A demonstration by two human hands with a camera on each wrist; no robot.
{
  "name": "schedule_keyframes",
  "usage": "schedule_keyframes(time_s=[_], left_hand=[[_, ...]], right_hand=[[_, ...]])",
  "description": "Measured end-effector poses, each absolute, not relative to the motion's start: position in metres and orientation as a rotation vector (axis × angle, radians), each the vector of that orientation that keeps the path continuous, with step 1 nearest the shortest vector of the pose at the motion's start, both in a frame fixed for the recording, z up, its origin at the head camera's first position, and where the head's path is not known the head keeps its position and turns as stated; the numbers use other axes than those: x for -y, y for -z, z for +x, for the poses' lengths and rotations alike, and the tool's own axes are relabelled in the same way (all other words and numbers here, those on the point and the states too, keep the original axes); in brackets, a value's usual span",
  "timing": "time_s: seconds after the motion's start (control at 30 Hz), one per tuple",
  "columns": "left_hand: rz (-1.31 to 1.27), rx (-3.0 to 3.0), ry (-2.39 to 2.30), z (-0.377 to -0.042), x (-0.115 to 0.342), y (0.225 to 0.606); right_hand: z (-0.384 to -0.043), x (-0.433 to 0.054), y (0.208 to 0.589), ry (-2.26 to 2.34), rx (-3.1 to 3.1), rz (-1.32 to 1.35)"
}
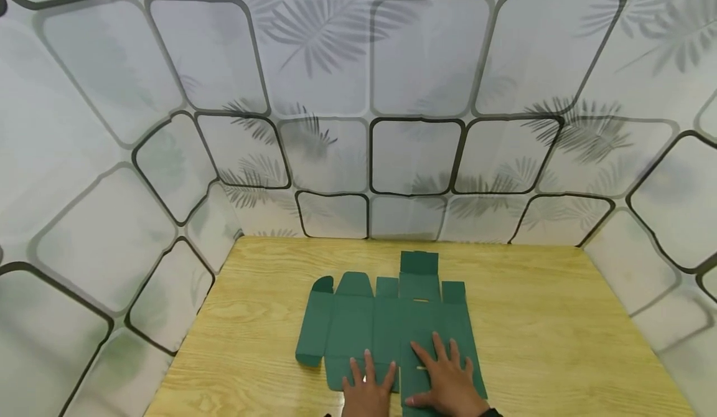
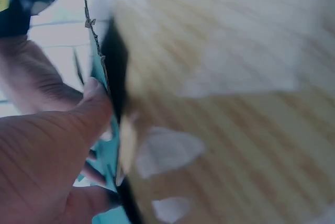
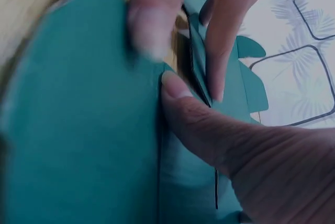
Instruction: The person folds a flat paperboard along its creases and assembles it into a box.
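An unfolded green cardboard box (image 1: 350, 323) lies on the wooden table, its panels spread out and several flaps along the far edge. My left hand (image 1: 366, 398) rests on its near edge with the fingers spread. To the right, my right hand (image 1: 448, 383) presses on the right-hand panels, fingers spread and thumb out to the side. In the left wrist view the left thumb lies against the edge of the cardboard (image 2: 99, 72). The right wrist view has the right thumb touching a crease between green panels (image 3: 94, 119), with part of the other hand blurred nearby.
The light wooden table (image 1: 560, 330) extends to both sides of the cardboard. Pale patterned sheeting (image 1: 417, 155) with dark outlines and leaf prints stands behind it and at both sides. A dark band (image 1: 491, 412) is at the right wrist.
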State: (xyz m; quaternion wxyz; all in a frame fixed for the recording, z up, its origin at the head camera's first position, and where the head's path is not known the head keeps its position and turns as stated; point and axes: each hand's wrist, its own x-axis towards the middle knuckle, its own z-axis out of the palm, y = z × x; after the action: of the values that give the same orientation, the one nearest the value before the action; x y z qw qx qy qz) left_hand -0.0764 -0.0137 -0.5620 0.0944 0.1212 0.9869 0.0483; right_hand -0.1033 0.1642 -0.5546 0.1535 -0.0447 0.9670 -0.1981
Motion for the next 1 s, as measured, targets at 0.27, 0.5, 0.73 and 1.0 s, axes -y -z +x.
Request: schedule_keyframes(time_s=[0.27, 0.5, 0.73, 1.0], left_hand=[[0.494, -2.637, -0.638, -0.108, 0.059, 0.526], [0.65, -2.765, -0.457, -0.128, 0.099, 0.53], [0.765, -2.787, -0.327, -0.127, 0.105, 0.55], [0.705, -2.792, -0.264, -0.118, 0.094, 0.554]], right_hand=[[-0.117, -0.175, 0.559, 0.478, -2.743, -0.211], [-0.125, -0.19, 0.556, 0.519, -2.701, -0.369], [-0.135, -0.199, 0.554, 0.487, -2.706, -0.406], [-0.133, -0.201, 0.549, 0.411, -2.789, -0.303]])
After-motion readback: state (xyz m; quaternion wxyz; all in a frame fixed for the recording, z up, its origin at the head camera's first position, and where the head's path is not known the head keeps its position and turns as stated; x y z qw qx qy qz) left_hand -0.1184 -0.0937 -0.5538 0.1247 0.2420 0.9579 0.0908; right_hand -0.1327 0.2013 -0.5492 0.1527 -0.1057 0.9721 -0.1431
